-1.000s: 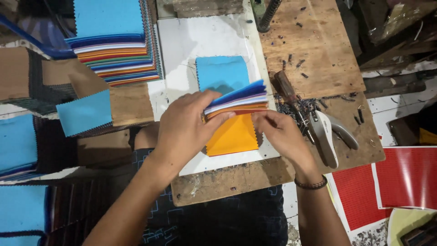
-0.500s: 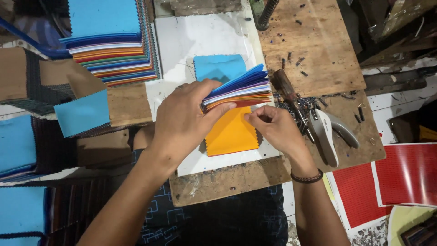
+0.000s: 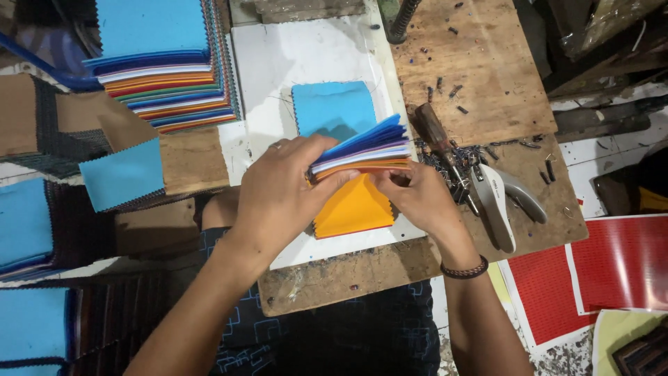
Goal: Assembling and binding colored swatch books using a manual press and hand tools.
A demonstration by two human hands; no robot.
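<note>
On the white sheet point(image 3: 306, 63) covering the wooden worktop point(image 3: 480, 76), a fanned bundle of fabric swatches point(image 3: 365, 147) is gripped by both hands. The left hand point(image 3: 282, 191) wraps over the bundle's near-left end, fingers curled shut around it; the right hand point(image 3: 414, 195) pinches its lower edge just right of the left, thumb and fingers closed on the layers. An orange swatch point(image 3: 351, 209) hangs below the bundle, and a light blue swatch point(image 3: 332, 108) lies flat behind it. Right of the bundle rest a wooden-handled tool point(image 3: 435, 132) and a white-handled punch point(image 3: 495, 205). Far left of the bundle stands a tall stack of coloured swatches point(image 3: 167, 69).
</note>
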